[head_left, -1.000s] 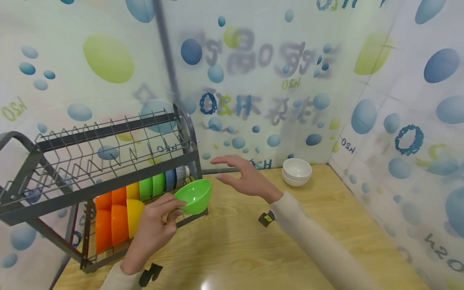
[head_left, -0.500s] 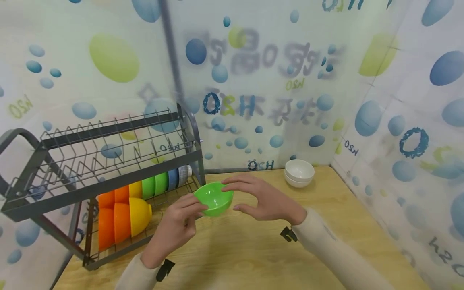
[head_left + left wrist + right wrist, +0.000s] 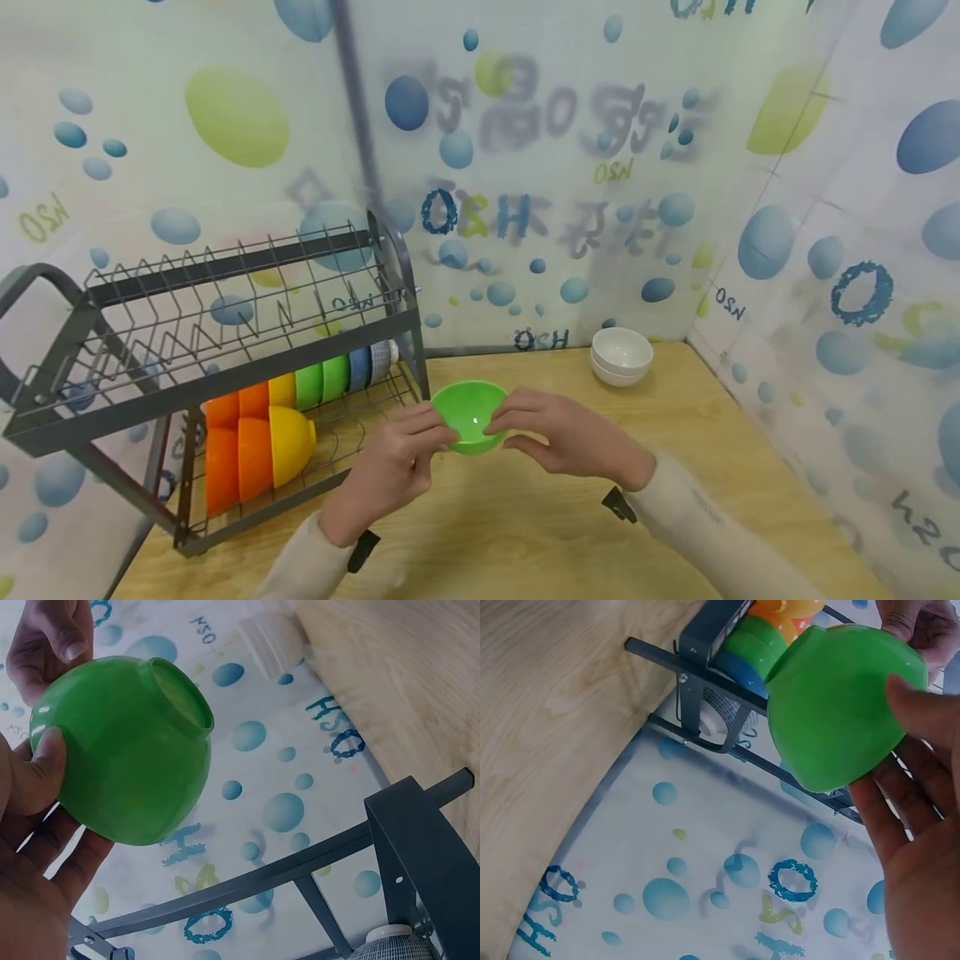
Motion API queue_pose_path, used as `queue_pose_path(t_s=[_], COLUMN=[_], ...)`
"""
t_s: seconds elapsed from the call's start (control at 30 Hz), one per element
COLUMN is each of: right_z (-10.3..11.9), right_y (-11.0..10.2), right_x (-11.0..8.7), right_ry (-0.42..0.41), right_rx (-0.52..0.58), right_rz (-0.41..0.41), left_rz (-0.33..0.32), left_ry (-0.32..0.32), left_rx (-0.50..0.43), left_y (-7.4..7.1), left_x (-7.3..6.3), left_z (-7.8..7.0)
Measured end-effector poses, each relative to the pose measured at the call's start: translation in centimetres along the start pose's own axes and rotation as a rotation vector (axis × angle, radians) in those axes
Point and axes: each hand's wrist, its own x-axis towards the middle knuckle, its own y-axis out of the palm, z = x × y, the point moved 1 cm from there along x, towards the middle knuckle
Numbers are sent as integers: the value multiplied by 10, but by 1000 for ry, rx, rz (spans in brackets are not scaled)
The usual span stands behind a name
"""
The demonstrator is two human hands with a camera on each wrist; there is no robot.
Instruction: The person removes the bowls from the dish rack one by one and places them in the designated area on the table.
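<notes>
A bright green bowl (image 3: 467,407) is held up above the table, its hollow side facing me in the head view. My left hand (image 3: 393,458) pinches its left edge, with the thumb on the outer wall and the fingers at the rim. At the opposite edge, my right hand (image 3: 577,435) has its fingertips over the rim and its thumb on the outside. Both wrist views show the bowl's smooth outer side; the raised foot ring stands out in the left wrist view (image 3: 180,697).
Left of my hands stands a dark two-tier dish rack (image 3: 217,367). Its lower tier holds orange, yellow (image 3: 292,446), green, blue and patterned bowls; the upper tier is bare wire. Two stacked white bowls (image 3: 621,357) sit at the table's back right, near the printed curtain walls.
The green bowl has moved right, away from the rack, and turned its inside toward me. My right hand has come down from open air and taken its right rim.
</notes>
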Motion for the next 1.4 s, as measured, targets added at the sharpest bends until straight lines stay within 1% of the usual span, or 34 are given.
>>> queue_pose_path(t_s=[0.1,0.27,0.37,0.5,0.6,0.73,0.8,0.87,1.0,1.13,1.27,1.33,1.4], right_z=[0,-1,-2,-5,-8,-12,-15,-18,-27,-36,-46,-51,-57], right_y=[3,6,5,3,1,-1,-1,-2,-3,-3,-3,-3,-2], right_x=[-3,-6,-7,-7,-5,-4,-4,-4,-5,-7,-10,-11,-12], right_ry=[-19,-14,-15,-16,-21,-15,-8,-2,25,49,68,85,112], right_rx=[-27,-41,-43,-56,-80,-100,-100,-105,-106,-110,-131,-153,-174], right_rz=[-27,-46,-58,-67,-72,-81,-87,-97,-109,-118,-134,-137,-139], left_rz=[15,33,44,49,49,33,-4,-51,-166,-231,-281,-316,-350], left_ry=[4,8,4,-15,-43,-84,-105,-143,-222,-294,-394,-447,-482], left_rx=[0,-9,-34,-81,-112,-141,-137,-127,-100,-80,-69,-93,-125], left_y=[2,5,5,6,6,6,6,6,5,2,1,3,4], left_x=[-1,0,0,1,3,5,6,7,8,8,8,9,10], left_z=[-1,-1,0,2,6,12,16,20,30,42,54,60,65])
